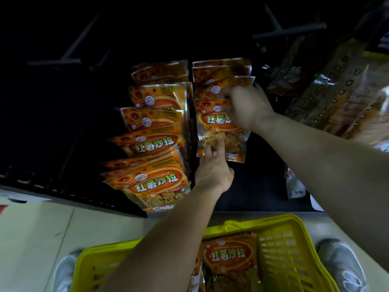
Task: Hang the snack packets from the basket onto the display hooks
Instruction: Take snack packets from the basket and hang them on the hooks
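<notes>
right hand: the right hand (246,108) is bunched up tight, fingers curled and pinching the top of an orange foil snack packet (212,123). The knuckles cover its upper right part.

left hand: the left hand (214,167) is pretty loose. The fingers (221,144) are mostly straight and laid on the lower front of the same packet, right over the see-through bit. The thumb sticks out to the side below the bottom edge, so it isn't pinching anything as far as I can see.

packet look: orange with silver edges, big green characters across the middle, and a clear window low down showing pale yellow crinkly chips. It hangs roughly upright.

packet spot: at the front of the right-hand row of matching packets (221,70) on the dark display, just beside the left-hand row (155,144), which fans out toward the camera.

hooks: a couple of dark display hooks (288,32) poke out higher up, hard to make out in the gloom.

basket: the yellow plastic basket (242,223) sits on the pale floor (42,228) below the arms, with more of the same orange packets in it (229,253).

other stuff: brown patterned packets (315,91) hang off to the right, and a grey shoe (336,260) shows beside the basket.
</notes>
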Tool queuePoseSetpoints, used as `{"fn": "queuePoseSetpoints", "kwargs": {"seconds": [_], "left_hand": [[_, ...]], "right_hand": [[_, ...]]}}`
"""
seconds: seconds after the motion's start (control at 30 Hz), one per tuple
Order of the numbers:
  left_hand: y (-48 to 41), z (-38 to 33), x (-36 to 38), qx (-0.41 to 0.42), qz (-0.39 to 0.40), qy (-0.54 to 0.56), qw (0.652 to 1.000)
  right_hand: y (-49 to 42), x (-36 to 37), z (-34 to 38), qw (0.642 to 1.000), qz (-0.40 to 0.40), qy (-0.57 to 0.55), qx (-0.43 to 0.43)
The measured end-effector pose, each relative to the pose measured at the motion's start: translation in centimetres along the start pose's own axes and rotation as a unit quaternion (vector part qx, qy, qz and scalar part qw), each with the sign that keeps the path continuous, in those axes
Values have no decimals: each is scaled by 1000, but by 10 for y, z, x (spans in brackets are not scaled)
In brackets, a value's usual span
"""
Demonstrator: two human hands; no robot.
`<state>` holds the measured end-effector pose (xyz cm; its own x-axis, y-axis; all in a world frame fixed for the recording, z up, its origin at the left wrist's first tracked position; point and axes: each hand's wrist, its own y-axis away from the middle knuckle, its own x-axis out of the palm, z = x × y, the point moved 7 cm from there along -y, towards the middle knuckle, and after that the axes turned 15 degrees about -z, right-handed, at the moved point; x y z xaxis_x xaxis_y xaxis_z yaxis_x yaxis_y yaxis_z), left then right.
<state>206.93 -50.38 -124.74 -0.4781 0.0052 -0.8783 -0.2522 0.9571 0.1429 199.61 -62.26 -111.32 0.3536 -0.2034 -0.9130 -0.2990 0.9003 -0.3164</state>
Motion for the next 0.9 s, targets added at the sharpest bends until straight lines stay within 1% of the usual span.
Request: {"fn": "queuePoseSetpoints", "kwargs": {"seconds": [0.1, 0.33, 0.63, 0.9], "left_hand": [[0, 1, 6, -21, 22, 6, 1000], [6, 5, 2, -14, 23, 5, 1000], [46, -9, -48, 5, 16, 21, 1000], [105, -24, -96, 34, 21, 28, 999]], "right_hand": [[4, 3, -1, 1000, 9, 7, -4], [11, -10, -11, 998, -11, 54, -1], [40, -63, 7, 997, -33, 77, -1], [112, -119, 31, 997, 2, 74, 14]]}}
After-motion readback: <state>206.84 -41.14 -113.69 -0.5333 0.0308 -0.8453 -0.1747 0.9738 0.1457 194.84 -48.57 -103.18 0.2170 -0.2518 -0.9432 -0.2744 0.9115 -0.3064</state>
